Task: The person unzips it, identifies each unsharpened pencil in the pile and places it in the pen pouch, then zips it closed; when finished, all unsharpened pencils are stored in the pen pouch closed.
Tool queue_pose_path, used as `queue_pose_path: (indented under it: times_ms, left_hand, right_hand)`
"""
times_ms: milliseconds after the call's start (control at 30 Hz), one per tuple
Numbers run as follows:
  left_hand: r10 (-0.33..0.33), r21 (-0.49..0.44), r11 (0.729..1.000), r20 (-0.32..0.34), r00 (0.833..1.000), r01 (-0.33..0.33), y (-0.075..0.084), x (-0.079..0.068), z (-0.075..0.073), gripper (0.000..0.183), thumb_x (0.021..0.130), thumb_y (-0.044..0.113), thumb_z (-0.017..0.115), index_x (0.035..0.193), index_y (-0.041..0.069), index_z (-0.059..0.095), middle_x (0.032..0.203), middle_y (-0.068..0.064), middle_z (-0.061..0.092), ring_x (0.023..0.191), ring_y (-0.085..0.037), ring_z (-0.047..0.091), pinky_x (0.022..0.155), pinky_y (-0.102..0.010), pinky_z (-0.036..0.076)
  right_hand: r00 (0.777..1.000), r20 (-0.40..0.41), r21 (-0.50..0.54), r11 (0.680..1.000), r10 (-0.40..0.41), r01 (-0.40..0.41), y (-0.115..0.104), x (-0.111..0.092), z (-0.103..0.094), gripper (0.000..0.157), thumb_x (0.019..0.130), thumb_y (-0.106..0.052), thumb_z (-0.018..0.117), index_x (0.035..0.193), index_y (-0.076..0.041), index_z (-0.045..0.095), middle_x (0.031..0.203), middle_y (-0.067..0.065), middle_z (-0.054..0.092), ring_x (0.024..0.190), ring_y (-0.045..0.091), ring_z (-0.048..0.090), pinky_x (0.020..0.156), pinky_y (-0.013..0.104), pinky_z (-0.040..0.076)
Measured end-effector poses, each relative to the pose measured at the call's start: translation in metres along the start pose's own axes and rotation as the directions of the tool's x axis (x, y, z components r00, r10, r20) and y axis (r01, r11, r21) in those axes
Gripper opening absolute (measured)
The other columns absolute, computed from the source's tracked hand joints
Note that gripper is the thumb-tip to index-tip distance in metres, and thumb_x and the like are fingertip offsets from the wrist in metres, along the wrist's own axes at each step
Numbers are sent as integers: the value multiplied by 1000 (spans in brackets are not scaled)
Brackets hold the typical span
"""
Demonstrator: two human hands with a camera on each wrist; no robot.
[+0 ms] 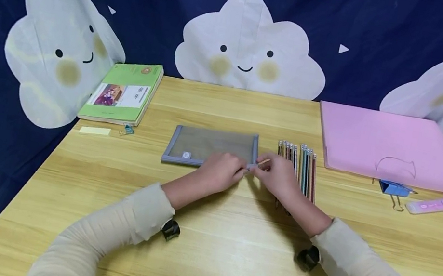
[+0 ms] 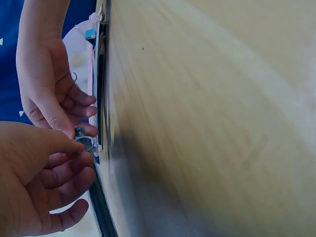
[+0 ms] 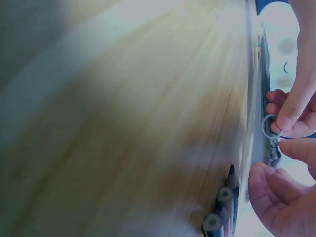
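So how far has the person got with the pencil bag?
The pencils are lined up beside the grey mesh pouch, none visibly inside it. Now the left hand pinches the pouch's corner and the right hand pinches the zipper ring. Whether the zip is open cannot be told.

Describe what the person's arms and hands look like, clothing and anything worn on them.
Both arms wear long, cream-coloured, soft knit sleeves ending at the wrists. Under each wrist sits a small black device, one on the left, one on the right. The left hand and right hand are bare: no gloves, rings or watch visible.
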State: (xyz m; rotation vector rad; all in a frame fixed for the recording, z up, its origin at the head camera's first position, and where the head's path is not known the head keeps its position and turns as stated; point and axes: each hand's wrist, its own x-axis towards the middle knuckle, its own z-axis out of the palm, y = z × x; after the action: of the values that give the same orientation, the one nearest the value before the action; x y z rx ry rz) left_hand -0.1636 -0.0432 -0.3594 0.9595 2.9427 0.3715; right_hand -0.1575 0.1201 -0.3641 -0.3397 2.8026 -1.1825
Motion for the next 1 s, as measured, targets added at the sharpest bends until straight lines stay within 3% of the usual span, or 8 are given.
queue_pose_path:
  times_ms: [67, 133, 333, 433, 733, 1000]
  left_hand:
    - [-9, -48, 999, -20, 1000, 8, -1, 0, -1, 18, 87, 21, 49, 73, 16, 59, 61, 6, 50, 53, -9, 44, 44, -22, 37]
    - [-24, -87, 996, -40, 999, 20, -1, -1, -2, 17, 87, 19, 49, 74, 16, 60, 60, 6, 50, 52, -9, 43, 45, -21, 37]
    - [-38, -123, 992, -106, 994, 25, -2, -4, 0, 18, 87, 18, 48, 71, 16, 58, 58, 7, 49, 50, -7, 42, 44, -18, 36]
    - [-35, -96, 995, -110, 993, 25, -3, -5, 0, 18, 86, 18, 49, 70, 16, 56, 57, 7, 48, 50, -7, 42, 43, -18, 36]
    - [-96, 79, 992, -22, 995, 97, -12, -14, -6, 25, 80, 12, 49, 56, 13, 45, 51, 2, 44, 45, -11, 39, 37, -20, 35]
    - [-213, 187, 960, 10, 977, 207, -46, -37, -23, 25, 76, 15, 57, 53, 13, 46, 53, 1, 48, 47, -15, 45, 40, -29, 40]
  right_hand:
    - [998, -3, 112, 992, 66, -65, 0, 0, -1, 25, 77, -21, 65, 92, -3, 56, 77, 10, 63, 59, 19, 60, 47, 27, 51]
    - [990, 25, 241, 961, 136, -138, 0, 1, -1, 27, 76, -20, 66, 92, -1, 54, 79, 13, 62, 60, 23, 61, 50, 30, 52]
    - [944, 125, 545, 774, 305, -322, -3, 5, -1, 25, 76, -10, 63, 91, 5, 51, 83, 20, 61, 64, 27, 61, 60, 34, 54]
    - [932, 127, 597, 724, 340, -346, -4, 5, -1, 20, 74, -3, 60, 89, 6, 50, 79, 19, 60, 61, 23, 60, 60, 32, 54]
    - [912, 182, 642, 657, 368, -394, -4, 2, -1, 17, 72, 1, 56, 87, 5, 49, 78, 18, 60, 56, 17, 58, 57, 28, 53]
    - [898, 232, 664, 614, 373, -427, -3, 3, -3, 16, 72, 1, 57, 86, 3, 49, 75, 15, 61, 54, 15, 57, 54, 25, 53]
